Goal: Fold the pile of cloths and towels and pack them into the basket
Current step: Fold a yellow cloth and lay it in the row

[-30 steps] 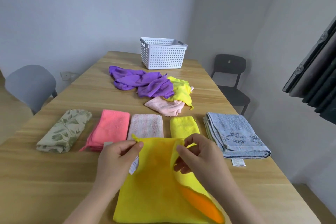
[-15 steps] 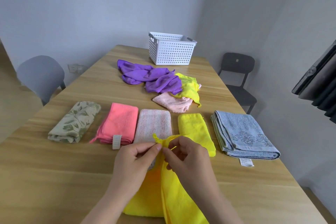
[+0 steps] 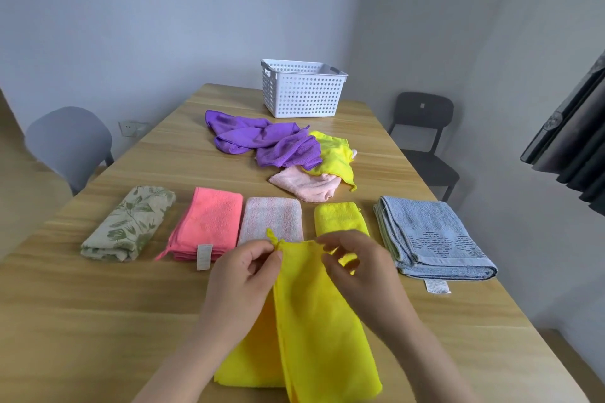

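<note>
Lying lengthwise on the near part of the bench (image 3: 98,321), the yellow cloth (image 3: 314,321) is doubled over into a long strip. The left grip (image 3: 242,275) pinches its far left corner between thumb and forefinger. The right grip (image 3: 360,271) curls at the far right corner, but I cannot tell whether it pinches the cloth.

Just beyond lie five folded pieces in a row:
- a leaf-print cloth (image 3: 127,222)
- a coral cloth (image 3: 209,222)
- a pale striped towel (image 3: 270,219)
- a small yellow cloth (image 3: 339,217)
- a blue towel (image 3: 429,235)

Farther back, a purple cloth (image 3: 262,141), a lime cloth (image 3: 332,154) and a pink towel (image 3: 304,185) are heaped loose. The white basket (image 3: 302,91) stands at the far end.
</note>
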